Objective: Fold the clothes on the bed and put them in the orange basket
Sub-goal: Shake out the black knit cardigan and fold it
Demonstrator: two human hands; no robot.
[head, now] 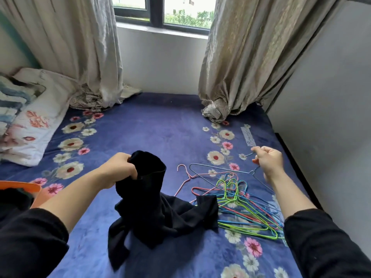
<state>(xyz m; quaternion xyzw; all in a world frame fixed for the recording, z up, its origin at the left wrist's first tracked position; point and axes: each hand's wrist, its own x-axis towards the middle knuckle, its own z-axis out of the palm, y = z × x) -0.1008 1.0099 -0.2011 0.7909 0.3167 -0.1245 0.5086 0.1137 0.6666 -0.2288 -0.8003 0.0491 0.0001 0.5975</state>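
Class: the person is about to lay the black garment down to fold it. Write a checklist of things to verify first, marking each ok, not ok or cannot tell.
1. Left hand grips the black garment: ok.
2. Blue hanger out of the garment: ok, the right hand holds it apart from the cloth.
3. Right hand free for folding: not ok, it holds the hanger.
4. Garment clear of the hanger pile: not ok, one corner lies on it.
5. Bare bed ahead for folding: ok.
6. Room in the orange basket: cannot tell, only a corner shows.
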